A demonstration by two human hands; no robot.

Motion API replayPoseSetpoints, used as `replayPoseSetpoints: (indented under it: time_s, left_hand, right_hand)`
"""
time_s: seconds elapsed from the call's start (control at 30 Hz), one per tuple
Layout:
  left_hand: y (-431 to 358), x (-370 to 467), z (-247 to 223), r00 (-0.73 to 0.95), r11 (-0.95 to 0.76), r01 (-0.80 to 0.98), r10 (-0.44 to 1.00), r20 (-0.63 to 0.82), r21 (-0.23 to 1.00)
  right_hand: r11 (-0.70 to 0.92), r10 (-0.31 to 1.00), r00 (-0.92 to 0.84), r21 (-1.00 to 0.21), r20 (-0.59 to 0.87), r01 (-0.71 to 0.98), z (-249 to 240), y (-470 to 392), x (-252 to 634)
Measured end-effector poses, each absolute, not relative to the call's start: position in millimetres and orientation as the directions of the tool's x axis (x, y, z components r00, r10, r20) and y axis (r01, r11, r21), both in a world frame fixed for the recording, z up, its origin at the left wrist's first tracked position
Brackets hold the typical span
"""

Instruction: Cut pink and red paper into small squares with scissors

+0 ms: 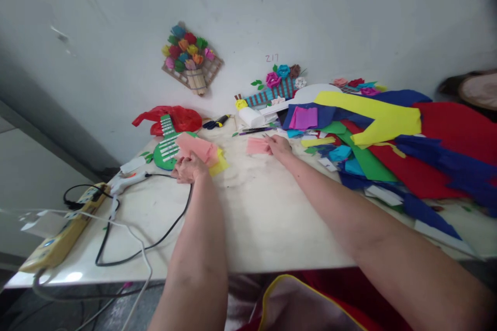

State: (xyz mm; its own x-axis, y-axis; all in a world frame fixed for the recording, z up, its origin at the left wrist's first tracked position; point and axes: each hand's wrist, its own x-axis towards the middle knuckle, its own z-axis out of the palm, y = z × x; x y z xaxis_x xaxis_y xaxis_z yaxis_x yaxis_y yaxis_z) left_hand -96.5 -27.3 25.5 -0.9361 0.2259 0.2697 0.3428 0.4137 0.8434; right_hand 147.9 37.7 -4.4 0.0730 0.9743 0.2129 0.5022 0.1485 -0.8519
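Observation:
My left hand (189, 168) is closed at the lower edge of a larger pink paper piece (198, 149), which lies partly over a green guitar-shaped craft (168, 150) and a yellow paper piece (219, 163). To the right, my right hand (278, 147) has its fingers pressed together at the right end of a small pink paper piece (257, 146) on the white table (252, 217). A thin pointed thing sticks out by the right fingertips, too small to make out.
Coloured sheets, among them yellow (388, 119) and red (458, 139), pile up at the right. A glue gun (128, 181), cables and a power strip (66, 238) are at the left. Pliers (217, 122), pens (254, 130) and a red plastic bag (180, 118) lie toward the wall.

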Motion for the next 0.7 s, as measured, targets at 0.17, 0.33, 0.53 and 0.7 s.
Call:
replayPoseSetpoints:
  time_s: [0.17, 0.33, 0.53, 0.7]
  left_hand:
    - [-27.6, -92.5, 24.7, -0.941, 0.380, 0.337, 0.174, 0.291, 0.862]
    - [-23.3, -88.4, 22.6, -0.807, 0.244, 0.591, 0.205, 0.554, 0.769]
    - [-11.6, -56.2, 18.5, -0.508, 0.015, 0.772, 0.615, 0.602, 0.636]
    - [-13.2, -17.4, 8.1, 0.041, -0.277, 0.846, 0.886, 0.463, 0.456]
  right_hand:
    - [0.159, 0.949, 0.155, -0.840, 0.276, 0.518, -0.9, 41.8, 152.8]
    - [0.089, 0.912, 0.227, -0.702, 0.343, 0.706, 16.7, 40.0, 170.5]
    - [0.030, 0.988, 0.039, -0.430, 0.150, 0.902, 34.3, 32.6, 178.0]
    - [0.092, 0.994, -0.072, -0.274, 0.082, 0.957, 42.5, 22.7, 172.1]
